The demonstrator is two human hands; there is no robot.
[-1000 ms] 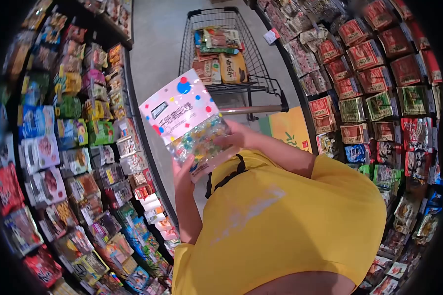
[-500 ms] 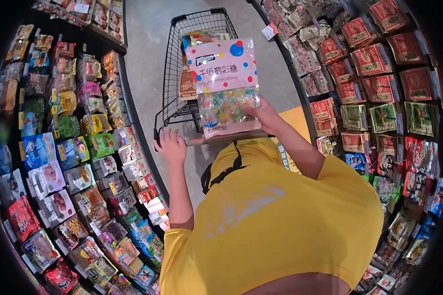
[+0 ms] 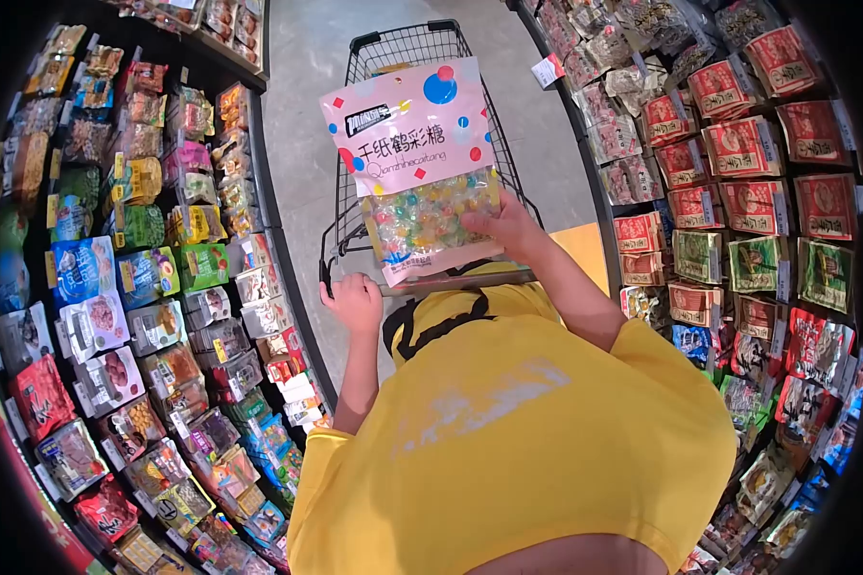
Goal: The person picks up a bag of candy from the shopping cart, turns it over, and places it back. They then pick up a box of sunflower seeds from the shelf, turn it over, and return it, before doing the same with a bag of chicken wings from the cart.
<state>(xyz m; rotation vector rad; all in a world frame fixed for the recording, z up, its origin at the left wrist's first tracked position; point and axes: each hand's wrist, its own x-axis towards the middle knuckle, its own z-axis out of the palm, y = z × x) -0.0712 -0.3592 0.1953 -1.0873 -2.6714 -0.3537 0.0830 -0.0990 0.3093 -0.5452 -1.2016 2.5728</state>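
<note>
A pink and clear bag of colourful candy [image 3: 422, 172] is held up over the cart by my right hand [image 3: 508, 226], whose thumb presses on its lower right side. Behind the bag stands a black wire shopping cart [image 3: 343, 192], mostly hidden by it. My left hand [image 3: 355, 301] is closed round the left end of the cart handle [image 3: 479, 280], below and left of the bag.
Shelves of packaged snacks [image 3: 173, 335] line the left side, and more hanging packets [image 3: 738, 201] fill the right. Grey floor [image 3: 307, 77] runs between them. A yellow-orange panel [image 3: 585, 251] lies right of the handle.
The candy bag has moved left and tilted, and looks larger. My left hand has closed further round the handle. The shelves and cart have shifted slightly right in view.
</note>
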